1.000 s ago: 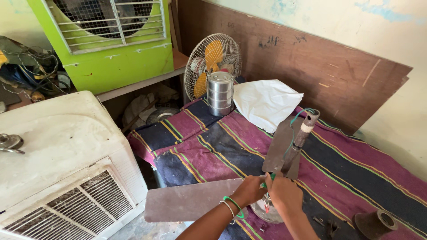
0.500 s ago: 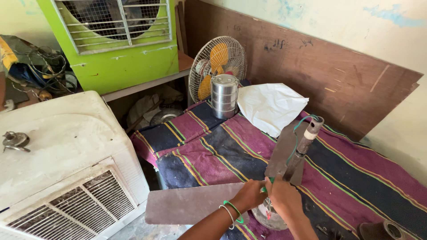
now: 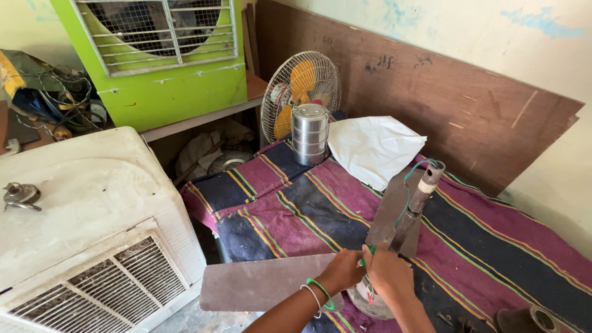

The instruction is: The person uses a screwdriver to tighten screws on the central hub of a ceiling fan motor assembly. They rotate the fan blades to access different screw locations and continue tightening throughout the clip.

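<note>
Cooler, white (image 3: 80, 228), sits far left of the ceiling fan motor (image 3: 373, 299); green cooler (image 3: 166, 61) behind it. Brown fan blade (image 3: 265, 283) lies flat, left of the motor. Left hand (image 3: 342, 271) and right hand (image 3: 387, 274) meet just above the motor, both pinched on green wire (image 3: 408, 197) at the downrod (image 3: 416, 203) base. Judgement: keep the grip close to the motor, pull gently, avoid kinking. Steel tiffin (image 3: 309, 132) and table fan (image 3: 300, 92) stand well behind; striped cloth (image 3: 493, 246) underneath.
</note>
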